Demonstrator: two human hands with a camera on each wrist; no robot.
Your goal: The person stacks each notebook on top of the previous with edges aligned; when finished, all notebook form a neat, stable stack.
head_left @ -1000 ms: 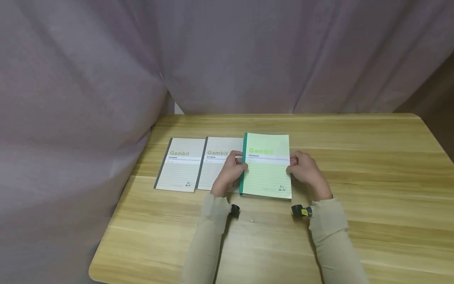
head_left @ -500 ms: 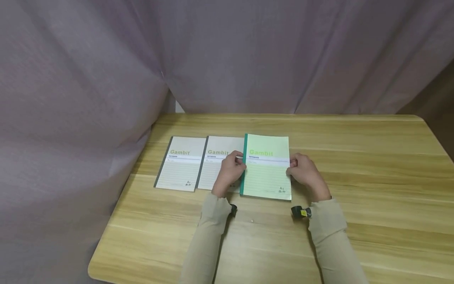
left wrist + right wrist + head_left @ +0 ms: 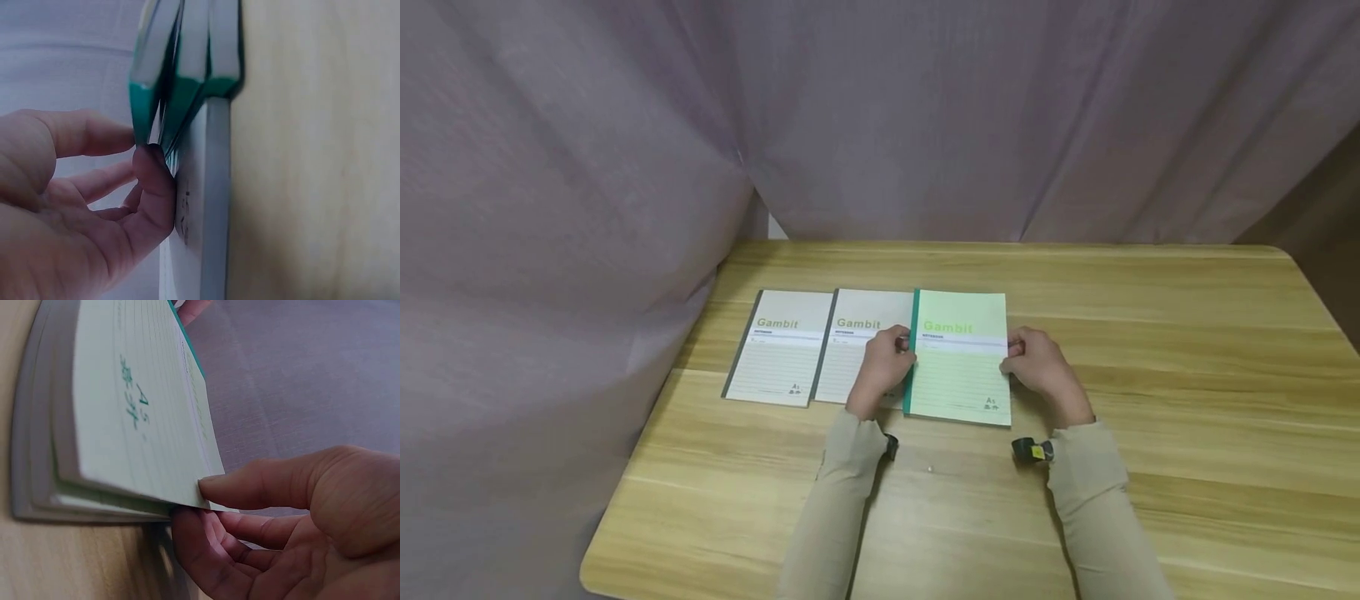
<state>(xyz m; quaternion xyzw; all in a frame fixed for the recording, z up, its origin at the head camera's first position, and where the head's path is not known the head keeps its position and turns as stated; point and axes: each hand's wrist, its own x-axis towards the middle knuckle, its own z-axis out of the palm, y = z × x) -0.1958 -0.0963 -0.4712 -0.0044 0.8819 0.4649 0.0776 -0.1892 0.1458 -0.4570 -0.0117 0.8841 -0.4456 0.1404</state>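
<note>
Left hand (image 3: 886,367) pinching the teal spine, right hand (image 3: 1041,367) pinching the open edge of a pale green ruled notebook stack (image 3: 958,358), lying on a pale wood-grain counter (image 3: 1150,400), beside two flat grey notebooks (image 3: 782,350), soft mauve curtain (image 3: 880,117) behind

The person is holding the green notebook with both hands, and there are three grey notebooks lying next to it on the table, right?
Not quite: only two grey notebooks lie beside it, as the head view shows. The rest is right: the left hand and right hand hold the green notebook by its side edges on the table.
</note>
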